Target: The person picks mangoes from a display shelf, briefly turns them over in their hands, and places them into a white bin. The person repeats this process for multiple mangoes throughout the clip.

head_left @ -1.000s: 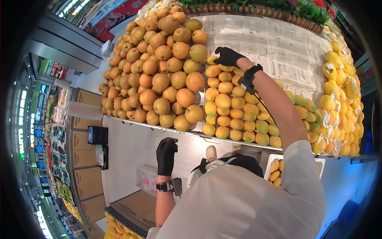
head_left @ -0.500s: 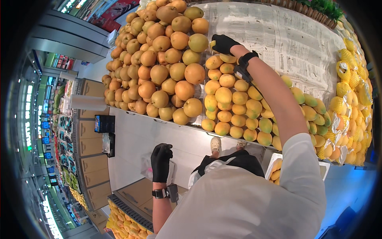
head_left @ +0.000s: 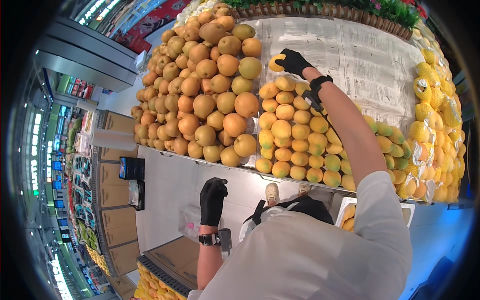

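Note:
My right hand [head_left: 294, 63], in a black glove, is closed on a yellow mango [head_left: 276, 63]. It is above the newspaper-lined display, just behind the back end of a block of yellow-green mangoes [head_left: 281, 129] laid in rows. My left hand [head_left: 213, 200], also gloved in black, hangs over the floor in front of the stand. Its fingers are curled and nothing shows in them. Round brown-orange pears [head_left: 204, 105] are piled to the left of the mangoes.
Bare newspaper [head_left: 345, 55] lines the stand behind the mangoes, up to a small wooden fence [head_left: 300, 8]. Fruit in yellow foam nets [head_left: 436, 97] is stacked at the right. A white box of mangoes [head_left: 349, 216] stands by my feet; a clear bin [head_left: 190, 220] stands beyond my left hand.
My right hand has shifted a little to the right with the mango, which now shows more plainly. My left hand has moved slightly right, still curled. The whole view has tipped slightly.

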A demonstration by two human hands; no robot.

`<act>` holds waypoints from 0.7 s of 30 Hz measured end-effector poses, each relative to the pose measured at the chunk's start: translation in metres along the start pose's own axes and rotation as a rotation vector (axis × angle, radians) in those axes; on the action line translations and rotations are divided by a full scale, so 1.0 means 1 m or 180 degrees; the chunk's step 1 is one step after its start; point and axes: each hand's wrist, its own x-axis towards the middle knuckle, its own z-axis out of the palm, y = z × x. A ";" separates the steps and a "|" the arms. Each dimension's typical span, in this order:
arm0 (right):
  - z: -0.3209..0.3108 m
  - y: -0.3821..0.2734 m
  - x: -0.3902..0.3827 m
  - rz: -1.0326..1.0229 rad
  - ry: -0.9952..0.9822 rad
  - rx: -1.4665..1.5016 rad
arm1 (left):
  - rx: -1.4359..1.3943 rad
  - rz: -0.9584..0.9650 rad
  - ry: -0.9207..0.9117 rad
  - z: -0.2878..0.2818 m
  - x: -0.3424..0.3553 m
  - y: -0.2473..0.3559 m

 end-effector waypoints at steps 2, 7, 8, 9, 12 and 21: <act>-0.017 -0.021 -0.014 0.0157 -0.0071 0.0818 | -0.0096 -0.0007 -0.0101 0.001 0.003 -0.001; -0.046 -0.037 -0.069 0.0052 -0.0043 0.2682 | -0.0052 -0.0067 -0.0285 0.009 0.018 0.007; -0.047 -0.042 -0.083 0.0055 -0.0067 0.2898 | 0.0034 -0.0072 -0.0362 0.006 0.023 0.008; -0.043 -0.049 -0.097 0.0008 -0.0077 0.2994 | 0.0122 -0.0077 -0.0425 0.003 0.027 0.009; -0.035 -0.080 -0.141 0.0115 0.0110 0.3298 | 0.0434 -0.0015 -0.0460 0.004 0.035 0.020; 0.024 -0.096 -0.237 -0.0310 0.0298 0.3132 | 0.0997 0.0546 -0.1172 0.044 0.064 0.053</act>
